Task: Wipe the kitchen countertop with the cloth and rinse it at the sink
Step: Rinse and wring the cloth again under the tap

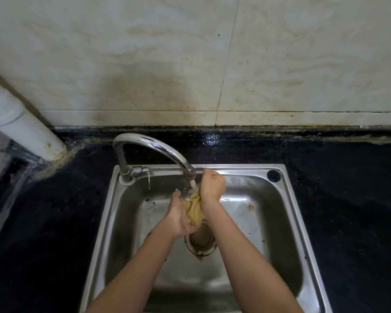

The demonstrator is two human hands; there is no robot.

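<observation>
A wet yellow-brown cloth (195, 207) hangs bunched over the steel sink (280, 213), under water running from the curved chrome tap (158, 150). My left hand (181, 219) cups the cloth from the left and below. My right hand (212, 186) is closed over its upper end, right beside the tap's spout. The drain (202, 241) lies directly beneath the cloth. The black countertop (348, 188) surrounds the sink on both sides.
Stained pale tiles cover the wall (190, 64) behind the counter. A white pipe (23, 123) slants down into the counter's back left corner. The tap's lever (148, 177) points down over the sink's rim. A round plug (273, 175) sits in the sink's back right corner.
</observation>
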